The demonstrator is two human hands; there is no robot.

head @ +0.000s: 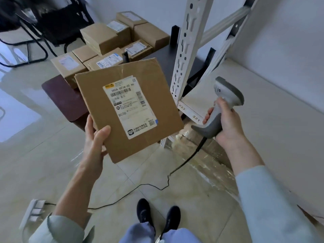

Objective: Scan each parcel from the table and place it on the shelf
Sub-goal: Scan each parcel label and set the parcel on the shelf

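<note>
My left hand [95, 139] grips the lower left corner of a flat brown cardboard parcel [94, 95], thumb on its face, holding it up with the white shipping label [129, 106] toward me. My right hand [226, 123] grips the handle of a grey barcode scanner [226, 95], whose head sits to the right of the parcel and a little apart from it. Several more cardboard parcels [105, 39] lie on the dark table [63, 99] behind. The pale shelf board [245, 106] with numbered tags 222 and 221 lies to the right.
A white perforated shelf upright [185, 46] stands just right of the held parcel. The scanner's black cable [157, 186] runs across the tiled floor to a power strip [33, 211]. A black chair [49, 23] stands at the back left. My feet [157, 218] are below.
</note>
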